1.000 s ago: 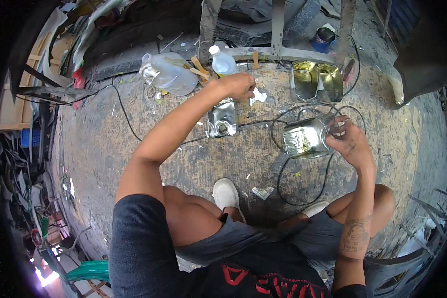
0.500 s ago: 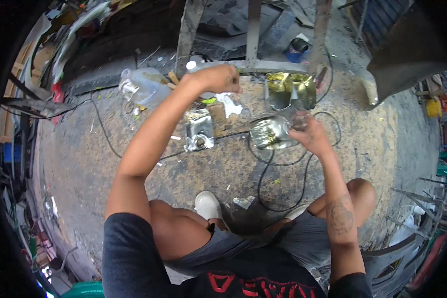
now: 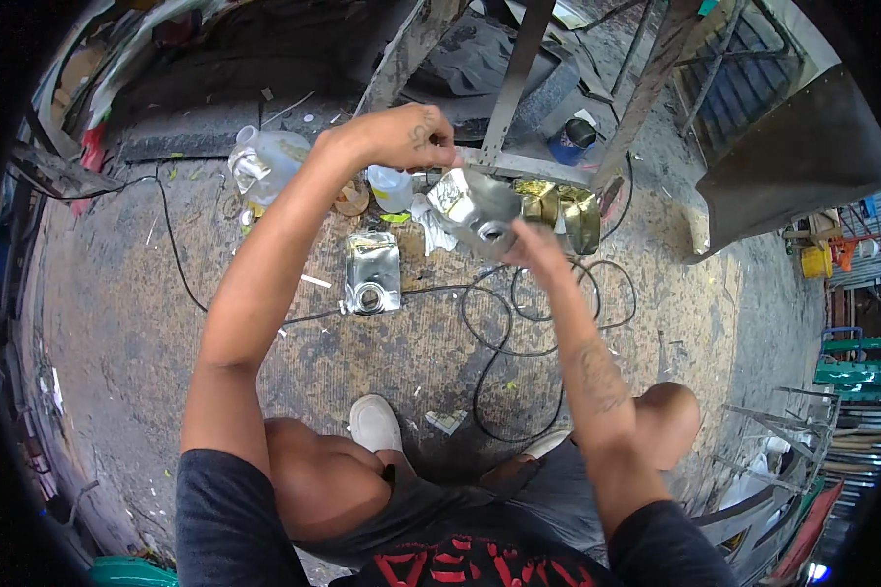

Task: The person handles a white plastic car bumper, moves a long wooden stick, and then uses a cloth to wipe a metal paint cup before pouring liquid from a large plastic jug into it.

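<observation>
Silvery tin [image 3: 472, 205], now carried farther and leftward, tilted, in grip of right hand [image 3: 538, 252]; just beside left hand [image 3: 407, 137], thus reachable for both. Left fingers curled; cannot tell whether holding something.

Thin black cable [image 3: 477, 393] looped loosely over stained tan flooring [image 3: 646, 342]; small blue bucket [image 3: 564, 149] near grimy grey frame [image 3: 512, 93]; dark curved panel [image 3: 783, 166] right; yellow container [image 3: 814, 261] beyond it.

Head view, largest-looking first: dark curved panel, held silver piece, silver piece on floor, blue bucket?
Dark curved panel
Held silver piece
Silver piece on floor
Blue bucket
Apparent size only; nearness may enlarge the held piece.
</observation>
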Demonstrator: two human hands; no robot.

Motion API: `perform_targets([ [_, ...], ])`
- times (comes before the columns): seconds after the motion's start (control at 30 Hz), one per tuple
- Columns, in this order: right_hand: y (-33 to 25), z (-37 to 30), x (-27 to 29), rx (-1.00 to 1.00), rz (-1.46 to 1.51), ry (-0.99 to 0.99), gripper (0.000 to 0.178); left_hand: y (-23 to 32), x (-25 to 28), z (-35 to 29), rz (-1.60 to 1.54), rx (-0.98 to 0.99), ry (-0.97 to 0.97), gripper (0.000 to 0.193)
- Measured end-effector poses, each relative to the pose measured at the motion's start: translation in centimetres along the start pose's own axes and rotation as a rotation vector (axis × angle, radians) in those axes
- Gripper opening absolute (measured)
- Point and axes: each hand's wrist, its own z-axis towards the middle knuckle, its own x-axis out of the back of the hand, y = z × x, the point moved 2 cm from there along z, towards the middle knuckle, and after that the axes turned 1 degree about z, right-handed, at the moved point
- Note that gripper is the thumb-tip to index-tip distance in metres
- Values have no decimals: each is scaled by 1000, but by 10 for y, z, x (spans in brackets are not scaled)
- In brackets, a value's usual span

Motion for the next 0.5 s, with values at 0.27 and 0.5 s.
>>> perform_targets([
  [0.27, 107, -39, -54, -117, 781, 172, 33, -2, 7, -17, -104, 109, -30, 41],
  [0.5, 125, 14, -72, -45, 961, 241, 27, -26, 21, -40, -151, 134, 57, 38],
])
